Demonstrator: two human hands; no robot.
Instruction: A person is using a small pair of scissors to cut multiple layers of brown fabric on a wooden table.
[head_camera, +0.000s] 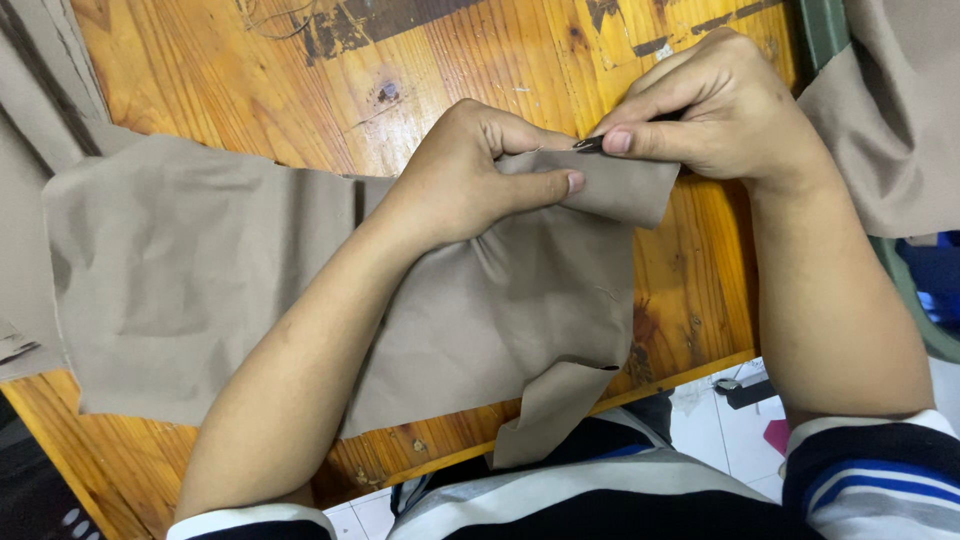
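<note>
While the left hand (470, 170) pinches beige cloth (200, 270), right hand (715, 105) fingers clamp a small dark tool (590, 144).

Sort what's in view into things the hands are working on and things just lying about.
In use: left hand pinching the tan fabric piece; right hand holding a small dark metal tool at its edge.

Lying about: more tan cloth at right; wooden table; dark object on the floor.

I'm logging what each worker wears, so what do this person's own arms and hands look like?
Both forearms are bare, and so are the left hand and right hand: no gloves, rings or watch visible. Short sleeves are dark navy with white cuffs and blue-and-white stripes.
</note>
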